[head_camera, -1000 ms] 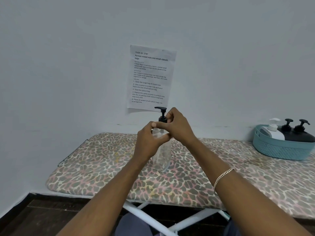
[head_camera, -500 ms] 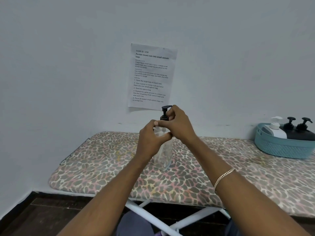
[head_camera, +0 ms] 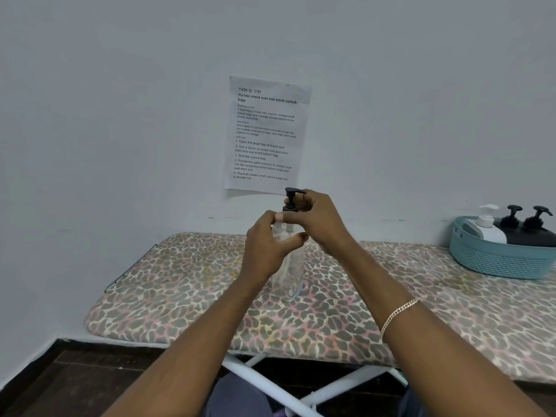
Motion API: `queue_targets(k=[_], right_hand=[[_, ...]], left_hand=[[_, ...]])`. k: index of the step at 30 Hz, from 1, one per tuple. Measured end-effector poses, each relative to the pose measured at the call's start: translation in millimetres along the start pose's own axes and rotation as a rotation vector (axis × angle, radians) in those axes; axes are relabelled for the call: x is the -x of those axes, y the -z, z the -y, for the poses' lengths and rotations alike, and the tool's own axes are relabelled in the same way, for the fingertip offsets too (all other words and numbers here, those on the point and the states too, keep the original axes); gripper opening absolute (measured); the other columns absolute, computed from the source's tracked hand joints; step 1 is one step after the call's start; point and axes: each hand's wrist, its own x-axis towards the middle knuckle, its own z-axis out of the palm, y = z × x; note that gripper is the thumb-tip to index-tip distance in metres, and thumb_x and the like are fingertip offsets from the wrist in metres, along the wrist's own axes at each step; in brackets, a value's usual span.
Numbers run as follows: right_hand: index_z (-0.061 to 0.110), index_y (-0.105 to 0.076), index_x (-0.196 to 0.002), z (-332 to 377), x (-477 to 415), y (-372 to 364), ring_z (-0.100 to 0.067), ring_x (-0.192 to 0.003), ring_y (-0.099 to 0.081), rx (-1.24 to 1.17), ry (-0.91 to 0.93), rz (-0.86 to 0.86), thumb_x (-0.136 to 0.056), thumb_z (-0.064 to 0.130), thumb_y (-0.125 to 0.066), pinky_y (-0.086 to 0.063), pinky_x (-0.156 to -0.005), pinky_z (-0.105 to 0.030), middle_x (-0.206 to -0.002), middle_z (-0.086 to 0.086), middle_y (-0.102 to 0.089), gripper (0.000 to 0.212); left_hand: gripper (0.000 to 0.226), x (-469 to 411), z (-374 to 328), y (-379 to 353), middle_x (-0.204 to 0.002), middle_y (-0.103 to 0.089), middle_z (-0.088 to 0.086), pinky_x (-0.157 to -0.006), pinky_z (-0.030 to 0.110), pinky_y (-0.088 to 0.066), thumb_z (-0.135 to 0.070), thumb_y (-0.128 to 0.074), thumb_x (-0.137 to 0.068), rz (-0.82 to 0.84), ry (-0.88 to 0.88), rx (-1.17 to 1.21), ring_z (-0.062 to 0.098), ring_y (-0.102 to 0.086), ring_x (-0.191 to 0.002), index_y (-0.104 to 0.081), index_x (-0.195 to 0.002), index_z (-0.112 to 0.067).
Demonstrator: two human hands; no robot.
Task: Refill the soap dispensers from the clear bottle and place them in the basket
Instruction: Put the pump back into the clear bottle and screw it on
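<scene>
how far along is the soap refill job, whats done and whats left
Done, it seems: three dispensers, one white and two black, already sit in the teal basket. In hand: the left hand grips the clear bottle while the right hand works its black pump. Left: closing the bottle; whether it goes in the basket is unclear.

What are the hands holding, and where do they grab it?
Both hold the clear bottle. The left hand wraps its upper body; the right hand pinches the collar of the black pump on top.
</scene>
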Motion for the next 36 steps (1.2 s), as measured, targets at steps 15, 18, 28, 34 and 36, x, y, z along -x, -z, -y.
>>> queue_targets(k=[15, 18, 28, 34, 36], right_hand=[[0.003, -0.078, -0.111, -7.4, 1.4, 4.1, -0.02, -0.097, -0.079, -0.055, 0.013, 0.015, -0.084, 0.001, -0.084, -0.06, -0.094, -0.031, -0.103, -0.009, -0.081, 0.027], [0.005, -0.079, -0.112, -9.0, 4.3, -1.0, -0.019, -0.095, -0.08, -0.048, 0.024, -0.024, -0.083, 0.005, -0.086, -0.059, -0.09, -0.027, -0.098, -0.005, -0.082, 0.03], [0.03, -0.071, -0.134, -0.7, 11.2, 31.4, -0.002, -0.117, -0.068, 0.276, 0.068, 0.148, -0.085, 0.035, -0.087, -0.052, -0.105, -0.036, -0.122, 0.017, -0.076, 0.052], [0.04, -0.053, -0.151, 2.3, 12.4, 86.5, -0.004, -0.127, -0.06, 0.482, 0.024, 0.196, -0.087, 0.035, -0.083, -0.053, -0.107, -0.04, -0.144, 0.016, -0.062, 0.071], [0.037, -0.054, -0.151, 2.3, 12.3, 109.1, -0.007, -0.126, -0.062, 0.542, -0.018, 0.205, -0.085, 0.03, -0.083, -0.053, -0.107, -0.041, -0.142, 0.014, -0.064, 0.072]], left_hand=[[0.04, 0.2, 1.4, -4.0, -0.098, -0.071, -0.011, -0.066, 0.022, -0.046, -0.042, -0.087, -0.077, -0.039, 0.008, -0.013, 0.004, -0.064, -0.082, -0.063, -0.104, -0.025], [0.041, 2.7, 0.7, -3.5, -0.099, -0.071, -0.012, -0.068, 0.022, -0.044, -0.041, -0.088, -0.079, -0.045, 0.01, -0.002, 0.005, -0.064, -0.083, -0.064, -0.107, -0.025], [0.069, 4.9, -3.3, 5.2, -0.125, -0.063, -0.007, -0.083, 0.025, -0.054, -0.044, -0.093, -0.075, 0.042, 0.064, 0.012, 0.012, -0.064, -0.11, -0.064, -0.136, -0.033], [0.067, -18.8, -15.0, -5.0, -0.122, -0.073, -0.008, -0.098, 0.038, -0.059, -0.04, -0.097, -0.071, 0.214, 0.105, 0.188, 0.01, -0.07, -0.114, -0.067, -0.13, -0.033], [0.066, -30.7, -22.0, -19.6, -0.125, -0.074, -0.006, -0.105, 0.041, -0.057, -0.037, -0.097, -0.072, 0.289, 0.101, 0.237, 0.01, -0.07, -0.117, -0.067, -0.13, -0.03]])
